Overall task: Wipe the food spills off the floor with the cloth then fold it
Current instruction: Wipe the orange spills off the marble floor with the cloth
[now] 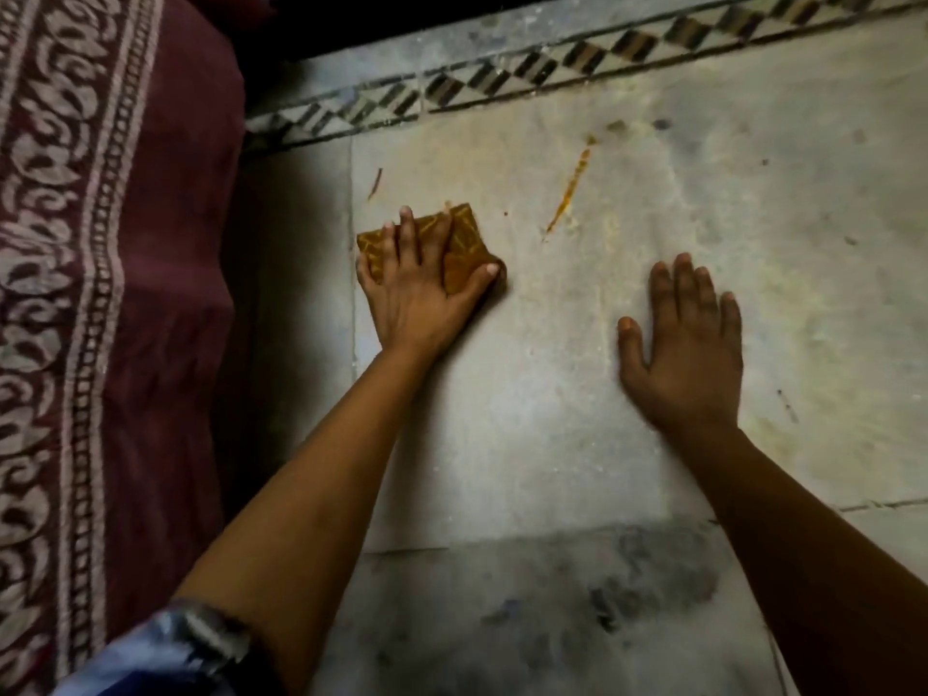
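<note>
The left hand (417, 288) lies flat with its fingers spread on a small folded cloth (464, 243), mustard colour with pale lines, and presses it on the floor (527, 419) a little left of the centre of the frame. The right hand (685, 344) rests palm down on the bare stone at the right of centre, fingers spread, and it holds nothing. Above and between the hands there is a long orange spill streak (567, 190) on the pale marble slab, and a smaller streak (374, 183) is above the cloth. A patterned tile border (552, 67) runs across the upper part. A maroon fabric (100, 293) with a pale printed band fills the left side. Dark stains (653, 580) mark the floor at the bottom.
</note>
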### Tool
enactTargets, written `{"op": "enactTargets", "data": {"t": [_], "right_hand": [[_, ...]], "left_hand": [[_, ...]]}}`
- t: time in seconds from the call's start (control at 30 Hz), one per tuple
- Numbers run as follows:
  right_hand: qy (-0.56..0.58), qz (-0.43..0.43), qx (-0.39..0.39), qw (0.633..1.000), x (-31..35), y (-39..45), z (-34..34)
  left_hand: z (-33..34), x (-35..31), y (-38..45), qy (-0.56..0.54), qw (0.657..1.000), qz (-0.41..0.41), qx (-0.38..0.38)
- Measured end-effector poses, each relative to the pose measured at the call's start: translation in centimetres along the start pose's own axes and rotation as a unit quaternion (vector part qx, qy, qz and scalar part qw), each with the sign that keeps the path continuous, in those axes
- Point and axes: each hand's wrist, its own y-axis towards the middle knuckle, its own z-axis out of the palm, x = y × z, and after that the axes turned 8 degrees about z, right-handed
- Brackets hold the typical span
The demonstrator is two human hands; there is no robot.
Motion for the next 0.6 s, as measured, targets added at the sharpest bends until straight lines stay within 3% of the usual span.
{"op": "enactTargets", "data": {"t": [0.2,0.4,0.5,0.6], "right_hand": [[0.002,0.006,-0.010,1.000,0.1,0.0,-0.3],[0.001,0.012,-0.007,1.000,0.2,0.1,-0.3],[0.001,0.015,-0.006,1.000,0.2,0.0,-0.2],[-0.001,0.016,-0.007,1.000,0.0,0.1,-0.1]], "left_hand": [[-0.9,0.3,9.7,-0.001,1.000,-0.018,0.019],[0.0,-1.4,1.2,0.027,0.989,0.135,0.050],[0.2,-1.5,1.0,0.040,0.989,0.135,0.050],[0.3,-1.9,6.3,0.048,0.991,0.120,0.041]]}}
